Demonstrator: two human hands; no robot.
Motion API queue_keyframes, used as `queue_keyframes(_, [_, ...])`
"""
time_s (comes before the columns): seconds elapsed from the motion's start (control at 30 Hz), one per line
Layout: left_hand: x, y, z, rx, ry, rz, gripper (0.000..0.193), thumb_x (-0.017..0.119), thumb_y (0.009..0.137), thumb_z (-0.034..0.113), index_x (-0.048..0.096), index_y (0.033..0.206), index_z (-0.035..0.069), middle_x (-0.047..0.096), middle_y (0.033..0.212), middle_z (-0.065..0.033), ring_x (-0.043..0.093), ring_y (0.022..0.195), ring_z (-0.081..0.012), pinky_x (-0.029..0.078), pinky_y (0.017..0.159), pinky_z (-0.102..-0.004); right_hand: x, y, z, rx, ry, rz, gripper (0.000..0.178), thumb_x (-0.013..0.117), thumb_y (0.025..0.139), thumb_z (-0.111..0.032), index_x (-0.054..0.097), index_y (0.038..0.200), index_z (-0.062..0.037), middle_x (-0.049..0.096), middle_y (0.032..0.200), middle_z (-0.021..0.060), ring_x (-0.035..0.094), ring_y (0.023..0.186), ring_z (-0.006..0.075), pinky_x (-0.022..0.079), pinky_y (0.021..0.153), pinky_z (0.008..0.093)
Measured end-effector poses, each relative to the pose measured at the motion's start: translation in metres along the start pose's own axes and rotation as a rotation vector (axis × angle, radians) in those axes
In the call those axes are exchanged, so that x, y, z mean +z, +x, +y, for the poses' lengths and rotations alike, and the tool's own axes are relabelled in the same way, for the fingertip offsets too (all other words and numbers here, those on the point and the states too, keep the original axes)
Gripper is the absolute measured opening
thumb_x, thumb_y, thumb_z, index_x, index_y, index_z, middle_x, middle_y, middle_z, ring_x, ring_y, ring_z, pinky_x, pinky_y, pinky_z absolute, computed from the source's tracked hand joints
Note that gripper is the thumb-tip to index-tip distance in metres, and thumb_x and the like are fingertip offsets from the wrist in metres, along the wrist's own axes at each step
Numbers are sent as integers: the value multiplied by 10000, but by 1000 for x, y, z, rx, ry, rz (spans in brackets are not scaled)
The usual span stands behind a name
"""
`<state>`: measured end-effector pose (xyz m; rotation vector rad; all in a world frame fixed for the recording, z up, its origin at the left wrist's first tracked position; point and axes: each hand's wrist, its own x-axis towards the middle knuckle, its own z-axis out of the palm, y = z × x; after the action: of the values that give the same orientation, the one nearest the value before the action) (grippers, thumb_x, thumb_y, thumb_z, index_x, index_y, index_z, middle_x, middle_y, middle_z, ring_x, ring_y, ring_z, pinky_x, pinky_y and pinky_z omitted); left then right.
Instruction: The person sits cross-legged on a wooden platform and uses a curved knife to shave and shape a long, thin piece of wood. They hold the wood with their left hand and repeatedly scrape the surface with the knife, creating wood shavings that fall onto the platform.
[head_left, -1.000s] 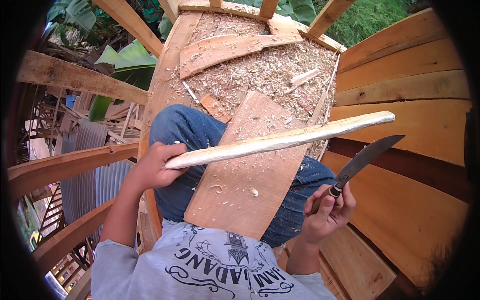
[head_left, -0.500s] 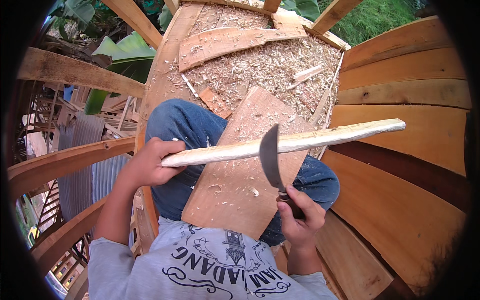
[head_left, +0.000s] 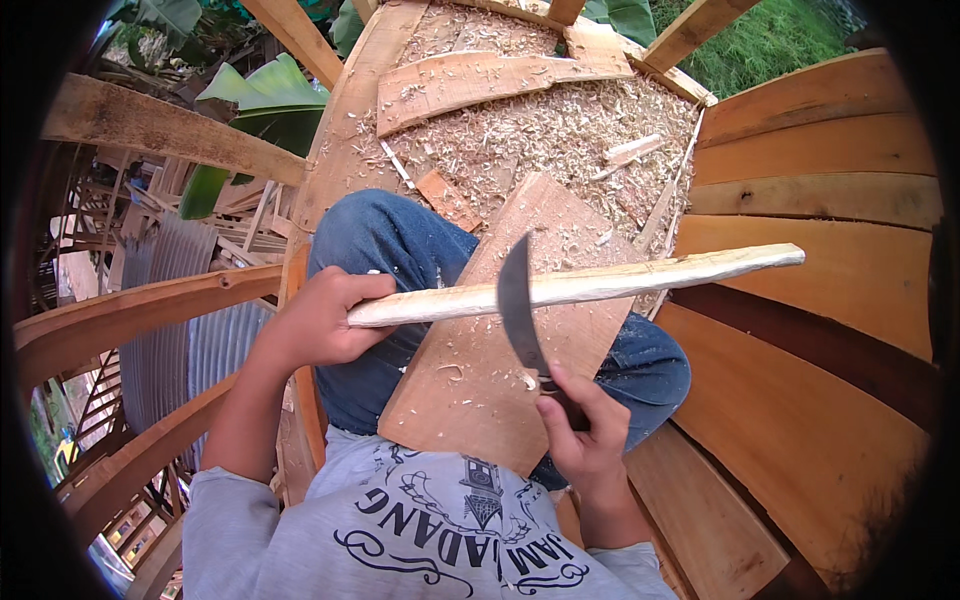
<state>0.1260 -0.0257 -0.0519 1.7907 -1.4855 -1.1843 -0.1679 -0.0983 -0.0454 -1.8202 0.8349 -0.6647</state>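
Note:
My left hand (head_left: 335,312) grips the near-left end of a long, pale wooden stick (head_left: 640,283), whose side facing me looks whittled. The stick slants up to the right above a flat wooden board (head_left: 470,375) that rests across my lap. In my right hand (head_left: 588,420) is a knife with a curved, dark blade (head_left: 516,305), its fingers wrapped round the brown handle. The blade stands upright across the near side of the stick, left of its middle. A small curl of shaving (head_left: 529,381) clings near the blade's base.
Wood shavings (head_left: 540,130) cover the floor ahead, with a curved plank piece (head_left: 470,85) and small offcuts (head_left: 448,200) among them. A wall of wooden planks (head_left: 800,370) rises on my right. Open wooden rails (head_left: 150,305) run along my left, with corrugated sheets (head_left: 165,280) beyond.
The knife has slid left along the stick toward my left hand. A small shaving now shows near the blade's base. The whole view has shifted slightly.

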Motion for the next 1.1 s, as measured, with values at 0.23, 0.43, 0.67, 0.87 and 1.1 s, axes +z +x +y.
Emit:
queue_keyframes(0.23, [1,0,-4,-23,-34,11,137,666,694,58,538,706,10,526,589,-162,530,542,-324,386,500,-342,5,-2,-4,49,155,244,361,697,776,47,589,1121,33,675,890,173,662,704,177,518,635,253])
queue_keyframes(0.43, [2,-3,-3,3,-64,18,162,674,701,25,517,687,-10,511,566,-127,493,488,-228,366,495,-318,-6,-15,4,15,174,288,368,696,773,51,592,1125,23,668,855,173,655,684,165,511,618,245])
queue_keyframes(0.67, [3,-5,-9,-15,-85,21,153,680,707,28,532,702,-11,518,569,-120,497,489,-207,364,497,-314,0,-16,8,45,18,179,319,652,811,54,596,1125,36,663,836,176,641,687,147,496,581,245])
queue_keyframes(0.87, [5,0,-5,3,-49,57,170,684,706,34,520,696,-11,509,568,-130,497,484,-225,360,490,-315,4,1,-8,93,-59,138,333,669,800,58,606,1125,26,667,837,166,649,666,163,502,576,253])
queue_keyframes(1.1, [7,-2,-6,9,-65,83,176,675,704,35,506,682,-11,504,558,-140,493,475,-245,357,482,-319,9,-3,-10,113,396,502,347,668,793,70,597,1131,32,663,820,149,626,653,123,491,575,226])
